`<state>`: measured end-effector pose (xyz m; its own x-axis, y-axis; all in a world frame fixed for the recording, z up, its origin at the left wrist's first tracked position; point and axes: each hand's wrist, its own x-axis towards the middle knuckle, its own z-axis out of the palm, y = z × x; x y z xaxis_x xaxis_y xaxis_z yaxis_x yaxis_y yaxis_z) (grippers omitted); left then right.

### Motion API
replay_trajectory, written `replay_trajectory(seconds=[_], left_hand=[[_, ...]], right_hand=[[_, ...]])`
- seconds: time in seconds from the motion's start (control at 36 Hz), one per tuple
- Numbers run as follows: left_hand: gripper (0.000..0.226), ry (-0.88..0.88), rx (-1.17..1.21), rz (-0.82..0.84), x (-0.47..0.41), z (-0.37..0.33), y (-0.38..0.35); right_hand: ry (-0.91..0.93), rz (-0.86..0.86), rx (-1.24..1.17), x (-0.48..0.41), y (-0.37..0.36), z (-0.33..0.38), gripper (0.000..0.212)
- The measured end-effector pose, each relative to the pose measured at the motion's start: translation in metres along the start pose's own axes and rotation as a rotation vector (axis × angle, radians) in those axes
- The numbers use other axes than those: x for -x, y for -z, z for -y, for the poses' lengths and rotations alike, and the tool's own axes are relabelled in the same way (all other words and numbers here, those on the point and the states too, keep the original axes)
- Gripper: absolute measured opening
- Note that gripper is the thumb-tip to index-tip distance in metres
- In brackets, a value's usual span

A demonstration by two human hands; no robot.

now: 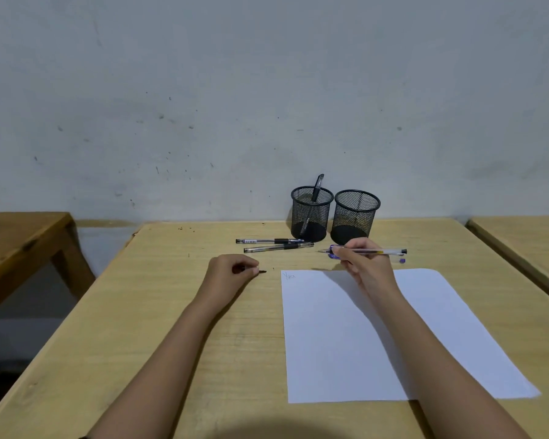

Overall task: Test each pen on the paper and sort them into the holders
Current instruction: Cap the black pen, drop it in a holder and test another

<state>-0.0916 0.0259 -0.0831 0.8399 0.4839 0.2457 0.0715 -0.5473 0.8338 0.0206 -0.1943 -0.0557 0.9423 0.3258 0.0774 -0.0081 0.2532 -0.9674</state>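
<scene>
The right hand [362, 264] pinched a pen [384, 251] just beyond the paper [393, 327] while the left hand [232, 269] curled round what looked like its cap [262, 271]; the tip would best come down lightly onto blank paper

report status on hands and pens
Right hand grips purple pen, tip bare, beyond the paper. Left hand pinches a small dark piece, likely the cap. One pen in left holder. Nothing blocks the paper.

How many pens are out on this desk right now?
5. One pen stands in the left holder; two black pens lie before it; the right hand holds a clear pen; a fifth pen lies beneath it, partly hidden. The left hand pinches a small dark thing, unclear.
</scene>
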Motion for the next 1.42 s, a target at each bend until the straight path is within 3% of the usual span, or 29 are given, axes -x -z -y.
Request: replay_trajectory(seconds=[0.36, 0.5, 0.64, 0.92, 1.03, 1.42], left_hand=[[0.011, -0.044, -0.093, -0.043, -0.007, 0.007, -0.008], [0.027, -0.015, -0.068, -0.001, -0.003, 0.006, -0.006], [0.033, -0.1, -0.119, -0.011, 0.013, -0.011, -0.001], [0.069, -0.181, -0.455, 0.409, 0.058, -0.025, -0.02], [0.073, -0.165, -0.61, 0.467, 0.059, -0.021, -0.025], [0.071, -0.161, -0.659, 0.487, 0.059, -0.02, -0.029]], right_hand=[[-0.079, 0.114, 0.033, 0.002, -0.017, -0.001, 0.013], [-0.1, 0.103, 0.07, 0.003, -0.022, -0.005, 0.004], [-0.037, 0.072, 0.22, 0.0, -0.03, -0.01, 0.015], [-0.034, 0.004, 0.232, -0.004, -0.051, -0.018, 0.031], [-0.077, -0.014, 0.207, -0.004, -0.056, -0.027, 0.037], [0.022, 0.015, 0.474, -0.016, -0.056, -0.04, 0.036]])
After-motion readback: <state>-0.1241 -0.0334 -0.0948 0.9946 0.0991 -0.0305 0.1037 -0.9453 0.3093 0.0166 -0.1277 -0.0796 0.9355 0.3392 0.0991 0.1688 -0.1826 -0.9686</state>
